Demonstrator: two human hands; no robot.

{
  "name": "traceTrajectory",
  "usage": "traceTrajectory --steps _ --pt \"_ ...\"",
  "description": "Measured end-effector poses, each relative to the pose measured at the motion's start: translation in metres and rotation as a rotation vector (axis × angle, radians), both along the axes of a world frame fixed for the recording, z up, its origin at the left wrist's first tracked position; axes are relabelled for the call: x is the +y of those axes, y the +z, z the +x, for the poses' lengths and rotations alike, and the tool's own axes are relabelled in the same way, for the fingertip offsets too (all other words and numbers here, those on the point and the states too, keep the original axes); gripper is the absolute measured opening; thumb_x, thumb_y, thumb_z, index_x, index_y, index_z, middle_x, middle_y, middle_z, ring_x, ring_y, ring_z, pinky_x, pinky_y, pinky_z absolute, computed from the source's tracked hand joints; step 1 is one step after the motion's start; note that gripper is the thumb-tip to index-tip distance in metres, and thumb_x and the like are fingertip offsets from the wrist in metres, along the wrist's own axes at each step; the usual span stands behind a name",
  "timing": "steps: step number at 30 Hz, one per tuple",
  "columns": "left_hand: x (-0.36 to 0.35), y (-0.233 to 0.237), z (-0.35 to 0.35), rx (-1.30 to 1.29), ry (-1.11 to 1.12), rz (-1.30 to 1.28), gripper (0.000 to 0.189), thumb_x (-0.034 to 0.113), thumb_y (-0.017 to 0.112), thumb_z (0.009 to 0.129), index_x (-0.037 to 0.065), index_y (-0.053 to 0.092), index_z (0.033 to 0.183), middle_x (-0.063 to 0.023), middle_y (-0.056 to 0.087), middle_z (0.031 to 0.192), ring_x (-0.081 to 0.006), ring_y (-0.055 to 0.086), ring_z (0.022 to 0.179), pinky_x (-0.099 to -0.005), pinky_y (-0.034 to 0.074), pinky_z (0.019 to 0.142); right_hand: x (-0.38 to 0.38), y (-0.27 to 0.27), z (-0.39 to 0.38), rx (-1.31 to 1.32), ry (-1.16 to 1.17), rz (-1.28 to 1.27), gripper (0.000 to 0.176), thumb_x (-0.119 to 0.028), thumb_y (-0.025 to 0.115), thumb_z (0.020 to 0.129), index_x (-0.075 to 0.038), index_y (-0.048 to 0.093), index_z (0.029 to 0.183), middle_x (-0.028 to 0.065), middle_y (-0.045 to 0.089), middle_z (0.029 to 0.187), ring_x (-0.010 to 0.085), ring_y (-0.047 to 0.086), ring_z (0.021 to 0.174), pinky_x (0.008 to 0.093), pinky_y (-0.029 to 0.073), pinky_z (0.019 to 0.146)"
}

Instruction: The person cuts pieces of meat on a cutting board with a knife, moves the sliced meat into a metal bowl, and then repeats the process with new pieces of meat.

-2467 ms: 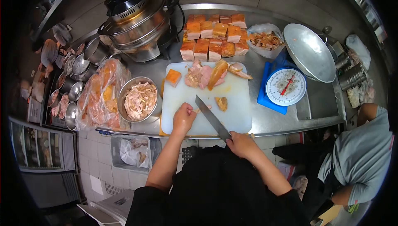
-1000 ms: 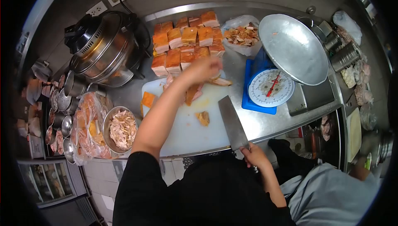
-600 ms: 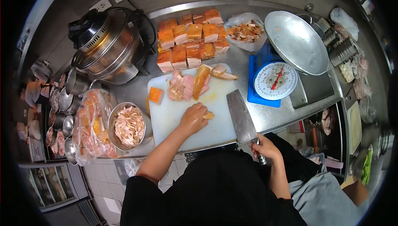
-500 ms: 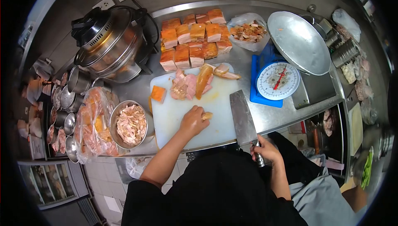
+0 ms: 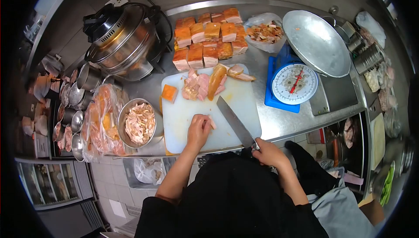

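Observation:
My left hand (image 5: pixel 199 129) is on the white cutting board (image 5: pixel 179 126), fingers closed around a small pale piece of meat (image 5: pixel 212 123) whose end sticks out to the right. My right hand (image 5: pixel 267 151) grips the handle of a cleaver (image 5: pixel 235 121). The blade slants over the board's right half, apart from the small piece, its tip pointing up and left. Farther back on the board lie sliced pink meat (image 5: pixel 196 86), a browned cooked piece (image 5: pixel 216 81), another at the back edge (image 5: pixel 241 74) and an orange-skinned cube (image 5: pixel 169 93).
Stacked roast pork blocks (image 5: pixel 205 56) stand behind the board, beside a bag of brown scraps (image 5: pixel 265 33). A blue scale (image 5: pixel 294 84) with a metal pan (image 5: pixel 316 41) is right. To the left are a bowl of sliced meat (image 5: pixel 139 123), bagged meat (image 5: pixel 102 122) and a cooker (image 5: pixel 124 41).
The cleaver has swung left from beside the board's right edge to over the board, its blade now nearly edge-on. My left hand has shifted slightly left, and the small piece shows a paler side.

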State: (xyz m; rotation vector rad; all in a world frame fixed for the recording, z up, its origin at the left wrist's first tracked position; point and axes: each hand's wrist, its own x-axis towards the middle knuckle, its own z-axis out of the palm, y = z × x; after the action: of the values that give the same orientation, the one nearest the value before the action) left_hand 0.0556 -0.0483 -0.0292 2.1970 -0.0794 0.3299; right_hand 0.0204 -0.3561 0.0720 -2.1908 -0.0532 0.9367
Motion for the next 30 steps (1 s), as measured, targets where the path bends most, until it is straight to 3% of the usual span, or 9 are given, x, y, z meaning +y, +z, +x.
traceTrajectory --steps 1,2,6,11,16,20,30 --pt "0.002 -0.002 -0.002 -0.009 -0.029 -0.026 0.019 0.009 0.071 0.090 0.005 0.061 0.106 -0.0125 0.061 0.105 -0.0238 0.061 0.074 -0.0360 0.055 0.073 0.004 -0.002 0.002 -0.057 0.122 -0.110 0.035 -0.024 0.063 0.096 -0.002 0.056 0.121 0.0287 0.070 0.101 0.0424 0.071 0.091 0.0509 0.056 0.083" --pt "0.003 -0.004 -0.004 -0.017 -0.056 -0.054 0.019 0.005 0.071 0.087 0.004 0.063 0.104 -0.0132 0.060 0.112 -0.0235 0.060 0.075 -0.0359 0.055 0.075 0.004 -0.001 0.002 -0.019 0.124 -0.129 0.038 -0.029 0.063 0.097 -0.002 0.056 0.122 0.0320 0.067 0.113 0.0500 0.064 0.108 0.0557 0.050 0.097" --pt "0.001 0.005 -0.012 -0.022 -0.069 -0.085 0.025 0.002 0.072 0.081 0.005 0.063 0.104 -0.0116 0.062 0.103 -0.0236 0.059 0.075 -0.0357 0.054 0.074 0.009 0.005 -0.002 -0.041 0.120 -0.209 0.036 -0.028 0.062 0.097 -0.002 0.056 0.122 0.0304 0.069 0.110 0.0483 0.066 0.105 0.0550 0.052 0.094" --pt "-0.006 -0.002 -0.019 0.046 -0.035 -0.004 0.026 0.006 0.075 0.079 0.006 0.064 0.102 -0.0061 0.063 0.087 -0.0232 0.060 0.075 -0.0382 0.049 0.069 0.023 0.040 -0.011 -0.282 0.204 -0.278 0.030 -0.026 0.061 0.099 -0.004 0.055 0.118 0.0257 0.072 0.098 0.0476 0.069 0.096 0.0551 0.054 0.088" --pt "-0.012 -0.006 -0.014 -0.100 -0.020 0.086 0.025 0.010 0.078 0.079 0.007 0.065 0.100 -0.0064 0.063 0.089 -0.0266 0.063 0.079 -0.0400 0.050 0.070 0.035 0.079 -0.020 -0.373 0.241 -0.307 0.025 -0.024 0.061 0.099 -0.004 0.056 0.113 0.0236 0.073 0.094 0.0457 0.070 0.090 0.0556 0.054 0.083" --pt "-0.023 0.006 -0.002 -0.269 -0.007 0.038 0.024 0.010 0.078 0.079 0.007 0.067 0.100 -0.0099 0.063 0.098 -0.0307 0.064 0.084 -0.0422 0.052 0.074 0.037 0.077 -0.020 -0.432 0.230 -0.358 0.024 -0.022 0.062 0.099 -0.003 0.055 0.112 0.0227 0.073 0.090 0.0450 0.071 0.088 0.0552 0.054 0.082" --pt "-0.020 -0.006 0.005 -0.097 -0.148 -0.068 0.022 0.009 0.072 0.083 0.005 0.067 0.103 -0.0112 0.063 0.098 -0.0291 0.062 0.079 -0.0409 0.053 0.073 0.032 0.077 -0.026 -0.420 0.168 -0.320 0.026 -0.022 0.063 0.098 -0.002 0.057 0.114 0.0247 0.073 0.091 0.0452 0.071 0.089 0.0554 0.054 0.083"
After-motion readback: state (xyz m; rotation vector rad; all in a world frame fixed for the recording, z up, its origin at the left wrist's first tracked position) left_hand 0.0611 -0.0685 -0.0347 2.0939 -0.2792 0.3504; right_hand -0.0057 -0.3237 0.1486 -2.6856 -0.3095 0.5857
